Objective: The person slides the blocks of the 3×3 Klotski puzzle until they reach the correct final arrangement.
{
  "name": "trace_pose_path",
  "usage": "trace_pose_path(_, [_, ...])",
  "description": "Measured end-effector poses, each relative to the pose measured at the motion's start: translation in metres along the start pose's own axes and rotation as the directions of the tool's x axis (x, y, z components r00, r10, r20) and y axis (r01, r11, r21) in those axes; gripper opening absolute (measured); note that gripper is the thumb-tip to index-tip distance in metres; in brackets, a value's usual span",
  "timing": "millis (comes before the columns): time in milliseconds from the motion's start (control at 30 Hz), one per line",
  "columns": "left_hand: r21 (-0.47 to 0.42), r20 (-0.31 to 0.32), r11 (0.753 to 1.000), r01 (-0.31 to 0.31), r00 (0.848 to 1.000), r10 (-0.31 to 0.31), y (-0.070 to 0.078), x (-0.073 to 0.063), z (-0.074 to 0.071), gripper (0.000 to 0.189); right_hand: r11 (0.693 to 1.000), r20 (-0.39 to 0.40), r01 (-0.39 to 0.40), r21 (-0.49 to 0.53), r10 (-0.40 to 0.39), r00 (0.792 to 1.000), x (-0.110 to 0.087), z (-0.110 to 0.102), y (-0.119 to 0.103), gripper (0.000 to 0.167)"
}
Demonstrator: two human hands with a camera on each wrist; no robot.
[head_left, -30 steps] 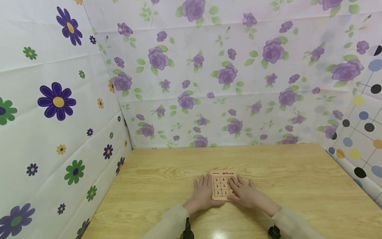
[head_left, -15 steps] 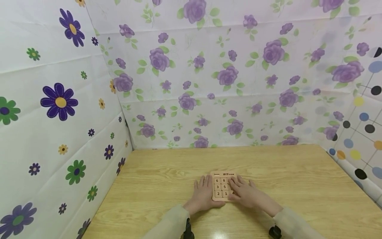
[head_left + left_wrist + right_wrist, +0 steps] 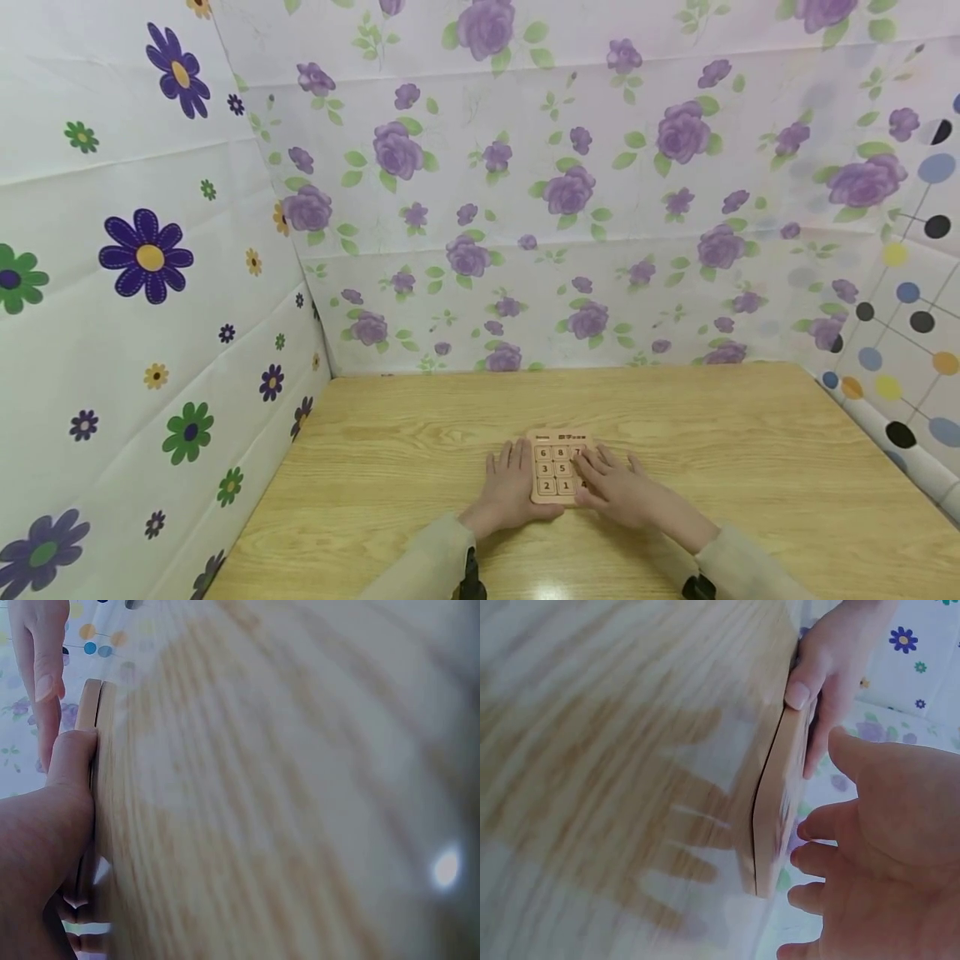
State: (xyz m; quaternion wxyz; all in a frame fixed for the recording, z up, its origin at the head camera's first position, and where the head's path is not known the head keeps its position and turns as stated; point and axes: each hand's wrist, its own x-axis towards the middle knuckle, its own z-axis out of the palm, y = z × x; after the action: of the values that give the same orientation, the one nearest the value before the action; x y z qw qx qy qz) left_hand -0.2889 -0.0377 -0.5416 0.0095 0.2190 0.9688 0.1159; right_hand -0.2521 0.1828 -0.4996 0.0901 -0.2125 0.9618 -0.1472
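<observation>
Well, the numbered board (image 3: 554,468), flat on the counter (image 3: 390,450), looks light and stiff, probably easiest held by its edges (image 3: 763,817), the left hand (image 3: 508,488) lying outstretched along its left side and the right hand (image 3: 619,492) fanned loosely over its tiles (image 3: 562,468).

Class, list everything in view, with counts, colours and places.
Wood-grain table: one, yellow-brown, lower head view.
Number puzzle board: one, tan, on the table.
Number tiles: eight identifiable, tan, in the board (7 and 4 partly covered).
Rose-print sheet: one, white with purple roses, behind the table.
Flower-print sheet: one, white with multicoloured flowers, left.
Dot-print sheet: one, white with coloured dots, right.
Sleeves: two, cream, lower head view.
Wrist devices: two, black, at the sleeves.
Left grip (hand): one, bare, at the board's left and near edges.
Right grip (hand): one, bare, over the board's right side.
</observation>
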Motion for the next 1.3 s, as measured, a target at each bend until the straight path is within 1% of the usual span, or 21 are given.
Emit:
trace_pose_path(300, [0.008, -0.005, 1.000, 0.002, 1.000, -0.002, -0.001, 0.000, 0.002, 0.123, 0.998, 0.007, 0.003, -0.065, -0.002, 1.000, -0.011, 0.005, -0.010, 0.075])
trace_pose_path(567, [0.001, 0.003, 1.000, 0.000, 1.000, 0.000, -0.002, -0.001, 0.002, 0.123, 0.998, 0.030, -0.013, -0.065, 0.015, 0.999, -0.023, 0.001, -0.022, 0.075])
trace_pose_path(833, [-0.002, -0.002, 1.000, -0.006, 1.000, 0.006, -0.001, -0.002, 0.000, 0.122, 0.999, 0.051, -0.031, -0.039, 0.033, 0.998, -0.028, 0.006, -0.022, 0.075])
trace_pose_path(1067, [-0.001, 0.007, 1.000, -0.002, 1.000, 0.002, -0.001, -0.002, -0.001, 0.122, 1.000, 0.037, -0.016, -0.024, 0.017, 0.999, -0.031, 0.010, -0.021, 0.077])
trace_pose_path(1300, [0.002, 0.014, 1.000, 0.001, 1.000, -0.001, -0.001, 0.000, 0.001, 0.122, 0.997, 0.005, -0.006, -0.071, 0.006, 1.000, -0.033, 0.013, -0.024, 0.079])
